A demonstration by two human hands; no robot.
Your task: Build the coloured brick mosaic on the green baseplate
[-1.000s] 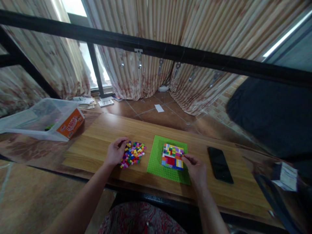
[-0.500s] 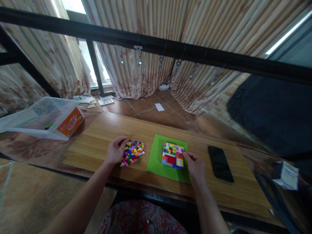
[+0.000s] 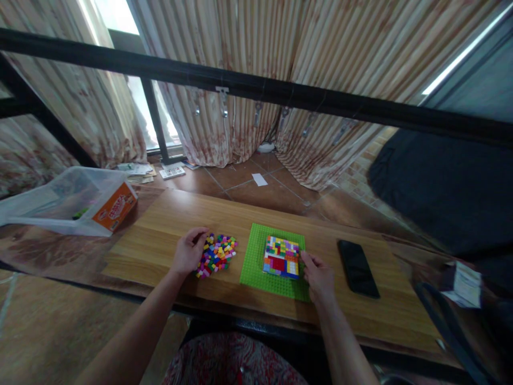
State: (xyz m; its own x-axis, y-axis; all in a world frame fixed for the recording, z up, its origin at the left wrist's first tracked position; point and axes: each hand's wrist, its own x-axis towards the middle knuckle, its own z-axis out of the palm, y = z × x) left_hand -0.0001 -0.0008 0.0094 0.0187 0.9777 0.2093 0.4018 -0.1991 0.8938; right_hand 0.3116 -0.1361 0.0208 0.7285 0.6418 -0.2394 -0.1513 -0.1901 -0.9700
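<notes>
On the wooden board lies a pile of small multicoloured toy bricks (image 3: 217,254). My left hand (image 3: 189,251) rests at the pile's left edge, its fingers loosely curved and slightly apart, with nothing visible in them. To the right is a green studded baseplate (image 3: 251,256). A flat, roughly square build of coloured bricks (image 3: 281,258) sits on it, with a red patch in its lower middle. My right hand (image 3: 319,275) is at the build's right edge, fingers curled together and fingertips close to its side. Whatever the fingertips may hold is too small to make out.
A black phone (image 3: 358,268) lies right of the baseplate. A clear plastic bin (image 3: 80,195) with an orange label stands at the left end. A dark metal bar (image 3: 248,92) crosses beyond the table, before striped curtains (image 3: 240,32). Folded paper (image 3: 465,283) lies far right.
The whole view has shifted slightly. My right hand's fingertips have drawn slightly back from the build's right edge. My left hand stays beside the brick pile.
</notes>
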